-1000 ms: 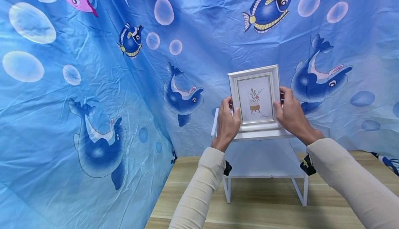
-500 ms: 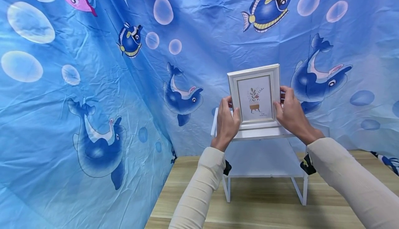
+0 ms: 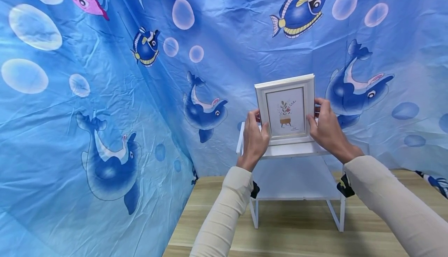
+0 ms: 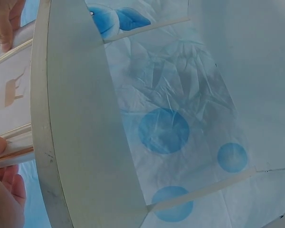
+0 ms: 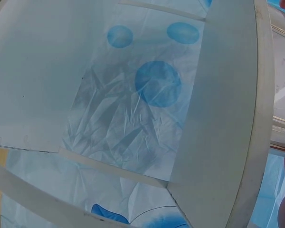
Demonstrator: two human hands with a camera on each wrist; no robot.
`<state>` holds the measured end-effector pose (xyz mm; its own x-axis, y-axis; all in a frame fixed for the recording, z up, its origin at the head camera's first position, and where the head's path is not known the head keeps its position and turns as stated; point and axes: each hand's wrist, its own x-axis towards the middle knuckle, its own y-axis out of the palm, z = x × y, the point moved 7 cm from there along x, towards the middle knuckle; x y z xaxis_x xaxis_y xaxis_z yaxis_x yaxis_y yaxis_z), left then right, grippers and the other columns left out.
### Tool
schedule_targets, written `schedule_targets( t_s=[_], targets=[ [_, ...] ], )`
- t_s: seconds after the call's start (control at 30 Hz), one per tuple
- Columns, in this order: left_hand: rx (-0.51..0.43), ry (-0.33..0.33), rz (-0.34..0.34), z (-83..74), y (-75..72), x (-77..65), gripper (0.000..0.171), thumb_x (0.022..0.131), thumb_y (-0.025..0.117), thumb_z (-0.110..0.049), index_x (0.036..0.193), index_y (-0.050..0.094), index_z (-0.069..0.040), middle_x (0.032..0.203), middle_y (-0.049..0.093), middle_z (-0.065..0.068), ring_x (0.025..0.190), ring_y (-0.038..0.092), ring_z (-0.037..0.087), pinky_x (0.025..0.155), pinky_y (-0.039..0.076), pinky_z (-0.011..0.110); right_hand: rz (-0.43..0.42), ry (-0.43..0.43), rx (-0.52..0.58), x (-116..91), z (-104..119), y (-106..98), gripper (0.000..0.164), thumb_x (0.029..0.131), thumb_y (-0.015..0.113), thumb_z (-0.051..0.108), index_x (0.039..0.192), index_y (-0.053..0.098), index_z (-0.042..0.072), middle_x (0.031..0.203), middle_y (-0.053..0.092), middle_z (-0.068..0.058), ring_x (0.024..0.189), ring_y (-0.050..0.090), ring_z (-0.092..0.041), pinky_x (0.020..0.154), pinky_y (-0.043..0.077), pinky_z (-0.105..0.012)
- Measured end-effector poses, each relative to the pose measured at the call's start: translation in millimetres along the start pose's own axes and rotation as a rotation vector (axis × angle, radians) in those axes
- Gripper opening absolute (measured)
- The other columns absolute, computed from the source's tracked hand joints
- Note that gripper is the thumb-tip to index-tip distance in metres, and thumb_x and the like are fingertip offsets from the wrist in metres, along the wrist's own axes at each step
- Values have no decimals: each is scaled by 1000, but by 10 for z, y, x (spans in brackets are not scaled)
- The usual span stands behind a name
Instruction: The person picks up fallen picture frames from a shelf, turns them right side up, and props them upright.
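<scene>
A white picture frame [image 3: 286, 111] with a thin gold inner line is held upright over the top of a small white table [image 3: 297, 151]. Its print shows a plant in a brown pot. My left hand [image 3: 255, 138] grips the left edge, thumb on the front and fingers behind. On the opposite edge my right hand [image 3: 327, 128] grips it the same way. In the left wrist view the picture frame [image 4: 12, 95] shows past the tabletop edge, with fingers at both of its sides. The right wrist view catches only a strip of the picture frame [image 5: 282, 90].
The table has a lower white shelf [image 3: 295, 177] and thin white metal legs [image 3: 341, 214]. It stands on a wood-patterned floor [image 3: 280, 241]. Blue cloth [image 3: 105, 132] printed with dolphins, fish and bubbles hangs behind and on the left.
The picture frame's top has tipped slightly toward me, showing more of its upper edge. Both hands keep their grip in nearly the same place.
</scene>
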<state>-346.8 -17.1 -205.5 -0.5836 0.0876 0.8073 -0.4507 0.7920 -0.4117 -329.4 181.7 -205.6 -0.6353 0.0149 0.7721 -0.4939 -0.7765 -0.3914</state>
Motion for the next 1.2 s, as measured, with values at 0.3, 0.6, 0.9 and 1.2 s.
schedule_targets(
  t_s=[0.3, 0.6, 0.9, 1.2],
  targets=[
    [-6, -2, 2, 8, 0, 1, 37, 98, 58, -7, 132, 43, -7, 117, 58, 11, 104, 57, 20, 87, 49, 33, -12, -13, -1, -6, 27, -7, 50, 97, 49, -9, 141, 25, -11, 131, 43, -39, 111, 54, -56, 89, 47, -65],
    [-15, -10, 15, 20, 3, -7, 38, 98, 58, -6, 133, 42, -7, 118, 58, 11, 105, 56, 20, 86, 49, 32, -11, -20, -27, -25, 31, -25, 50, 97, 52, -5, 141, 28, -10, 135, 45, -36, 108, 57, -52, 89, 48, -64],
    [-30, -9, 19, 13, 2, -3, 38, 98, 58, -6, 133, 42, -8, 118, 57, 11, 105, 56, 19, 86, 49, 30, -170, -77, -80, 51, 111, -179, 58, 97, 58, 11, 146, 32, -6, 150, 35, -26, 133, 40, -46, 111, 33, -59],
    [-20, 9, 22, 1, -14, 8, 39, 98, 58, -6, 133, 42, -6, 117, 58, 12, 103, 56, 21, 85, 49, 33, -330, -419, -269, 227, 643, -236, 56, 91, 61, 22, 139, 48, -4, 149, 39, -27, 133, 39, -46, 108, 32, -59]
  ],
)
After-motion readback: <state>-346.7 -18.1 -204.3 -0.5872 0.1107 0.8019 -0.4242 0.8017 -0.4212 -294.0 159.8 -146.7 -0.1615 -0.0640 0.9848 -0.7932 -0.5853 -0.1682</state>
